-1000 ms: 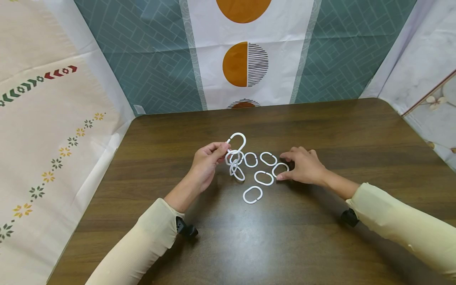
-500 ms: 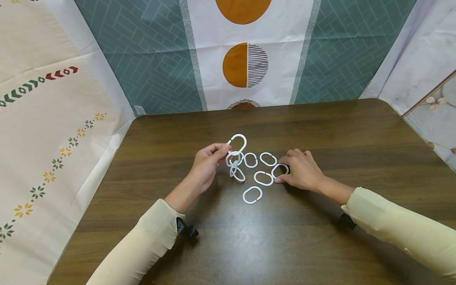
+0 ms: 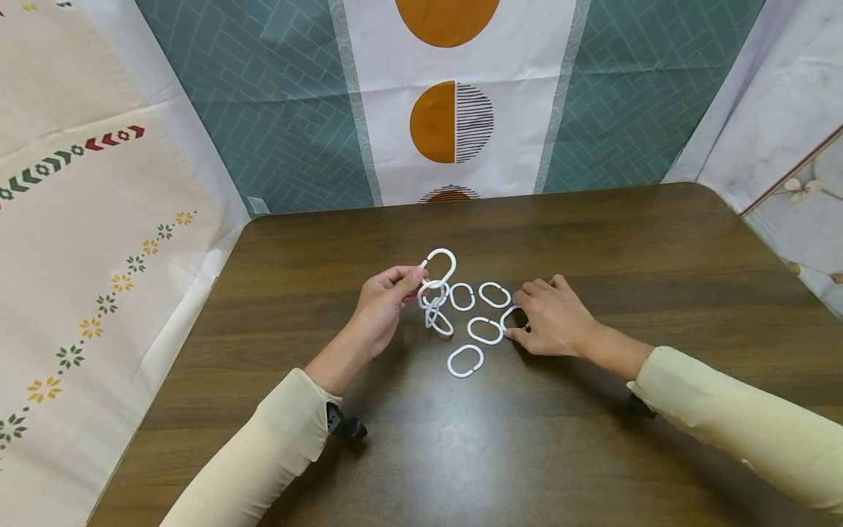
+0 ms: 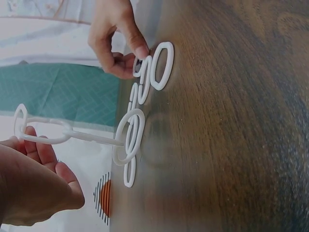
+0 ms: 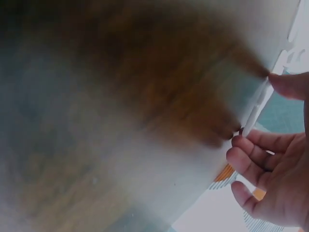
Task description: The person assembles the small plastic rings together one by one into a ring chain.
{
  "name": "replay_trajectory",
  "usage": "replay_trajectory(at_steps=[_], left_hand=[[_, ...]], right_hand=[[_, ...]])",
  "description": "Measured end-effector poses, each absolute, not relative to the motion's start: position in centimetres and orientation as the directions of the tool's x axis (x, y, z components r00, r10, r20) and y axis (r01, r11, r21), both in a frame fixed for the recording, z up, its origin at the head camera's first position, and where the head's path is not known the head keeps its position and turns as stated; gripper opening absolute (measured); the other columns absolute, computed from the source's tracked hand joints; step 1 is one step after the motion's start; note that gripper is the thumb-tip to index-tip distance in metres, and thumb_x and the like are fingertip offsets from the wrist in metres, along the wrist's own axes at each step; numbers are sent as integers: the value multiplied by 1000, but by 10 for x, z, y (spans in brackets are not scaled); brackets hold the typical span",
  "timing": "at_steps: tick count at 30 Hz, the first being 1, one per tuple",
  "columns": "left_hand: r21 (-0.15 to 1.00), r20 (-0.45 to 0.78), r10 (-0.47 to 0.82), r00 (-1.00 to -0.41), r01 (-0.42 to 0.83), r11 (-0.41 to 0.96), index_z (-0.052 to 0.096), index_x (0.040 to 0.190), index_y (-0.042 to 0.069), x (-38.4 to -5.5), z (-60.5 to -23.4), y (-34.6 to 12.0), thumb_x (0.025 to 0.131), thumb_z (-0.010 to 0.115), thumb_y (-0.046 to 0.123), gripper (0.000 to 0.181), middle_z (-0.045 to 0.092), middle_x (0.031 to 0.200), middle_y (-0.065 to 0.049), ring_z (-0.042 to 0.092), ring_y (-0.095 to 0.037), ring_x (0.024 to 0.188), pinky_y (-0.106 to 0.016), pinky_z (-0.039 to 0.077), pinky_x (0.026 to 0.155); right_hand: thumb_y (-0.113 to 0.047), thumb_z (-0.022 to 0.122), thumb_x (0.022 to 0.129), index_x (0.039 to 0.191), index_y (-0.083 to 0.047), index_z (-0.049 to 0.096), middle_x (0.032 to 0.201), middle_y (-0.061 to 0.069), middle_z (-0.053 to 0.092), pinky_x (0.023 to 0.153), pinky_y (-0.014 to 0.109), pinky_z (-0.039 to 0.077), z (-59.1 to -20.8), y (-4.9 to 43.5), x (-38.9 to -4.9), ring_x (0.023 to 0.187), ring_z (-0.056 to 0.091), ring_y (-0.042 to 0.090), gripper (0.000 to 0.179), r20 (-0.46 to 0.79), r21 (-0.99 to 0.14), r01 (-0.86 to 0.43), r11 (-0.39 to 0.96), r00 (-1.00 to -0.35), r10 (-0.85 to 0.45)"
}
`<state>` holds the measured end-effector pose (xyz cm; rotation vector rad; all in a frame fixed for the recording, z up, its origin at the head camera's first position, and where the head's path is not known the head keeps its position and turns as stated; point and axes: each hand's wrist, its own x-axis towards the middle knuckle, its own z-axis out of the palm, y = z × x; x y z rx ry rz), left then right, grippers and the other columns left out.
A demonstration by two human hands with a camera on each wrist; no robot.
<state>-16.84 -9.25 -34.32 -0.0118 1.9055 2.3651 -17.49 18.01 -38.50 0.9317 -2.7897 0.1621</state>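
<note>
In the head view my left hand [image 3: 385, 304] pinches the end of a white plastic curtain ring [image 3: 454, 263], an open-sided oval. More linked rings dangle from it as a short chain [image 3: 451, 326], seen stretched sideways in the left wrist view, where a straight edge-on ring [image 4: 94, 138] joins two others. My right hand [image 3: 552, 318] is down at the table, thumb and index finger at opposite sides of a single white ring [image 3: 503, 318], partly hidden by the fingers. In the right wrist view that ring [image 5: 255, 111] appears edge-on between thumb and fingertips.
Several loose rings lie flat between the hands, among them a front ring [image 3: 451, 362], a middle ring [image 3: 469, 329] and a back ring [image 3: 481, 293]. The brown wooden table [image 3: 421, 454] reaches back to a patterned cloth [image 3: 296, 146] hanging behind it.
My right hand has moved left over the ring nearest it, its thumb and fingers closing in on that ring. The left hand stays nearly still with the chain.
</note>
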Motion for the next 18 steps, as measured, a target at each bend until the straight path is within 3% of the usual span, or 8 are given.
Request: replay_trajectory(at_steps=[5, 8, 11, 18], left_hand=[[973, -74, 78, -994, -89, -212, 65, 97, -3, -169, -343, -93, 95, 58, 5, 10, 67, 78, 4, 61, -9, 73, -24, 45, 75], [972, -77, 83, -994, -94, -215, 66, 90, 4, -169, -343, -92, 95, 59, 5, 8, 67, 77, 4, 60, -8, 71, -25, 45, 76], [971, -81, 91, -993, -99, -218, 65, 91, 2, -169, -343, -92, 94, 60, 5, 7, 66, 76, 4, 60, -8, 70, -28, 44, 78], [974, -84, 97, -992, -102, -203, 67, 89, 5, -168, -344, -92, 94, 60, 6, 9, 67, 77, 4, 61, -9, 71, -28, 44, 77]], right_hand=[[-46, 70, 75, 91, -5, 68, 86, 6, 63, 75, 44, 36, -382, 182, -180, 81, 57, 25, 43, 252, -21, -626, 779, -758, -602], [-44, 69, 75, 93, -6, 68, 88, 5, 65, 77, 46, 37, -377, 183, -185, 84, 58, 25, 43, 259, -77, -608, 790, -777, -573], [-42, 69, 75, 97, -6, 69, 88, 4, 64, 79, 46, 39, -369, 185, -189, 84, 57, 23, 42, 276, -157, -584, 797, -801, -532], [-34, 74, 75, 93, -10, 66, 77, 0, 59, 72, 41, 38, -356, 185, -201, 74, 51, 17, 31, 481, -267, -640, 720, -737, -476]])
